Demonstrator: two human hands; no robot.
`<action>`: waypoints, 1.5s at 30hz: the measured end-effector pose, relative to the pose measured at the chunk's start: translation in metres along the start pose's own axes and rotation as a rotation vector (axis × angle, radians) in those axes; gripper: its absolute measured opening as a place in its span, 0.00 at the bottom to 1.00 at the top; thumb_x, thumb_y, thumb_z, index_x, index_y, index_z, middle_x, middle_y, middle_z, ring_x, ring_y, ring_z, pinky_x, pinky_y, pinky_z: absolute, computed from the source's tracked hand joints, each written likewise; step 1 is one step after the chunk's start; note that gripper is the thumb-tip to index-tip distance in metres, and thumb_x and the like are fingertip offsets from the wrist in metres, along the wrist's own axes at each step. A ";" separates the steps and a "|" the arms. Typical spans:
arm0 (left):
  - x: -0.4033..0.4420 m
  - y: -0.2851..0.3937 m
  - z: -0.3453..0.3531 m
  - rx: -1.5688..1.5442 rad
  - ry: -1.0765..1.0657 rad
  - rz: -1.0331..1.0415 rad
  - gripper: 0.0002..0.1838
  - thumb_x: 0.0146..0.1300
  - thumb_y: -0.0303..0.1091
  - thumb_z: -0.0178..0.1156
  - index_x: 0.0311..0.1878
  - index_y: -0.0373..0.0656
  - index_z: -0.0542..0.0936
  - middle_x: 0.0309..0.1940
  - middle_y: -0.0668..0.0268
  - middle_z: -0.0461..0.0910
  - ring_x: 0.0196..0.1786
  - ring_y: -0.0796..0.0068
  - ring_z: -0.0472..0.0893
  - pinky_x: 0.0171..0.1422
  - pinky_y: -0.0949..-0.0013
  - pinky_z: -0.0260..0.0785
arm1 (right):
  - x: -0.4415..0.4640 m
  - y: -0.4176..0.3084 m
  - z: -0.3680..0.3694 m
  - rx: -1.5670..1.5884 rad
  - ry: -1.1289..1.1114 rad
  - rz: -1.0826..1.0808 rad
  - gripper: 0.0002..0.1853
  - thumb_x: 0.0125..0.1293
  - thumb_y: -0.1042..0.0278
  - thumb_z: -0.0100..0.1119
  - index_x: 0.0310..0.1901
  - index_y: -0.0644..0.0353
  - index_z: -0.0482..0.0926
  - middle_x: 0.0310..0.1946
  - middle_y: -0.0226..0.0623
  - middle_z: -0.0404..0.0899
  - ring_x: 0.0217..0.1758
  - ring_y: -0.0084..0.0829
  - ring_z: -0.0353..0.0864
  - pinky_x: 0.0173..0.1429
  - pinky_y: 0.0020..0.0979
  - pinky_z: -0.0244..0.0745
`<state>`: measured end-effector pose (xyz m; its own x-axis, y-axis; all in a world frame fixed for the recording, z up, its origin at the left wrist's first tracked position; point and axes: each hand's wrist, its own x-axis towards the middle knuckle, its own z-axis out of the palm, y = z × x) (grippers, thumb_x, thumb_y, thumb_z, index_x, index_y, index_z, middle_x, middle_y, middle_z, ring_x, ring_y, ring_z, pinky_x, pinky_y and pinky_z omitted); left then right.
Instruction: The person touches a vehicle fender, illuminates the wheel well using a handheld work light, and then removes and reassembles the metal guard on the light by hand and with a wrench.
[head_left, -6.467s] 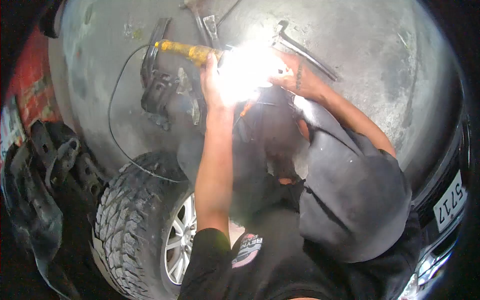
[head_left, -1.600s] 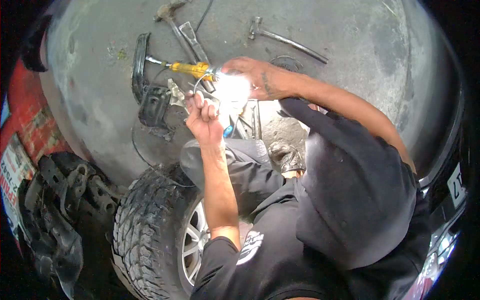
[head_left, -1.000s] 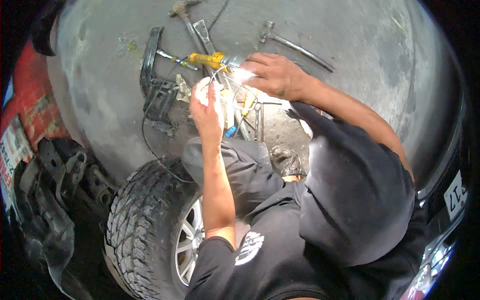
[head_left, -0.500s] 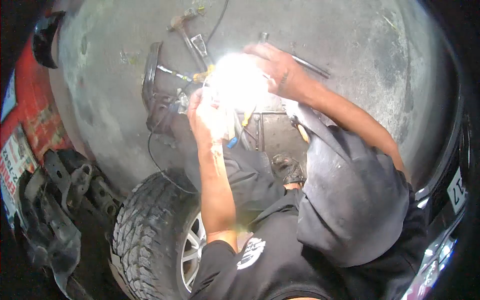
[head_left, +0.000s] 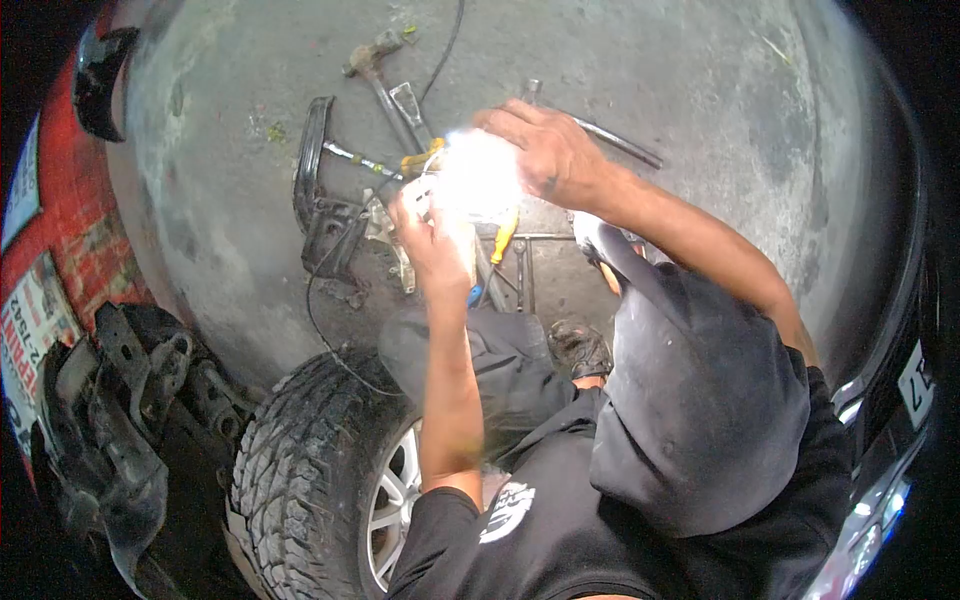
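and here we are at the centre of the frame, where a bright light [head_left: 485, 175] burns so hard that it swallows its own outline. a yellow piece [head_left: 424, 158] pokes out on its left side. the left hand [head_left: 434, 240] is up against the glare from below, fingers curled inward, and whether they grip anything in there, i cannot tell. the right hand [head_left: 552, 158] comes in from the right, fingers bent over toward the light, tips lost in the white, so its hold cannot be told either.

now the dangers! that glare hides both sets of fingertips, so a poor grip could go unseen and the light could slip. underneath lie loose tools, among them a yellow-handled tool [head_left: 505, 240] just below the glow; a drop there could mean a hard knock. watch the thin cable [head_left: 312, 290], looping left of centre down to the tyre [head_left: 300, 455] at lower left: a sharp pull could snag it on the tread. and a hammer [head_left: 620, 144], upper right, lies partly behind the right hand, so a careless swing of the wrist might clip it.
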<state>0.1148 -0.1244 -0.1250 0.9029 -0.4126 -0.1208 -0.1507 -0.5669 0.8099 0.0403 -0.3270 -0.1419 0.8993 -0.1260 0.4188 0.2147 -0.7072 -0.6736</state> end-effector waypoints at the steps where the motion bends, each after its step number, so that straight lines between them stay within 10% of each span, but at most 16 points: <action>1: -0.002 0.006 0.001 0.001 0.000 -0.001 0.13 0.77 0.29 0.55 0.60 0.35 0.75 0.50 0.60 0.80 0.52 0.69 0.81 0.59 0.64 0.75 | 0.002 -0.002 -0.001 0.002 0.000 0.000 0.23 0.52 0.72 0.67 0.52 0.64 0.83 0.53 0.39 0.82 0.51 0.41 0.84 0.46 0.40 0.85; 3: -0.009 0.022 0.006 -0.095 0.023 -0.101 0.15 0.76 0.26 0.55 0.62 0.34 0.73 0.49 0.61 0.80 0.52 0.71 0.80 0.60 0.68 0.72 | 0.008 -0.005 -0.004 -0.100 0.000 -0.044 0.17 0.61 0.60 0.64 0.50 0.58 0.82 0.48 0.35 0.79 0.49 0.39 0.80 0.47 0.40 0.84; 11: 0.001 0.021 0.001 -0.133 -0.051 -0.154 0.16 0.78 0.28 0.52 0.63 0.33 0.70 0.55 0.51 0.76 0.58 0.60 0.77 0.66 0.59 0.68 | 0.019 -0.002 -0.008 -0.138 0.012 -0.144 0.17 0.59 0.64 0.62 0.49 0.60 0.81 0.46 0.35 0.78 0.50 0.36 0.80 0.47 0.38 0.84; 14: 0.003 0.030 0.006 -0.019 0.186 0.075 0.16 0.79 0.31 0.51 0.64 0.33 0.71 0.58 0.49 0.76 0.64 0.54 0.75 0.71 0.56 0.64 | 0.021 -0.004 -0.010 -0.175 0.044 -0.165 0.16 0.59 0.64 0.62 0.47 0.60 0.81 0.45 0.35 0.78 0.48 0.36 0.81 0.46 0.38 0.83; 19: 0.011 0.040 -0.002 -0.052 -0.084 0.500 0.28 0.81 0.52 0.52 0.65 0.34 0.73 0.61 0.56 0.73 0.66 0.63 0.72 0.73 0.57 0.62 | 0.026 -0.008 -0.014 -0.188 0.088 -0.148 0.15 0.59 0.63 0.63 0.46 0.58 0.80 0.43 0.35 0.79 0.47 0.37 0.81 0.46 0.37 0.82; 29: 0.009 0.053 0.006 -0.222 0.121 0.448 0.07 0.75 0.31 0.55 0.42 0.37 0.76 0.37 0.64 0.77 0.41 0.75 0.76 0.47 0.69 0.69 | 0.035 -0.012 -0.027 0.040 -0.079 -0.045 0.20 0.60 0.61 0.64 0.52 0.58 0.83 0.45 0.37 0.84 0.48 0.42 0.83 0.44 0.41 0.81; 45: 0.003 0.073 0.011 -0.287 0.125 0.405 0.10 0.77 0.30 0.51 0.37 0.37 0.74 0.31 0.67 0.76 0.36 0.78 0.75 0.44 0.70 0.69 | 0.033 -0.018 -0.029 0.071 -0.077 -0.029 0.17 0.57 0.60 0.66 0.46 0.57 0.82 0.34 0.37 0.78 0.38 0.44 0.81 0.39 0.44 0.77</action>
<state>0.1023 -0.1748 -0.0731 0.8390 -0.4598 0.2909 -0.3976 -0.1530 0.9047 0.0546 -0.3390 -0.0986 0.9185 -0.0503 0.3923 0.2648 -0.6585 -0.7044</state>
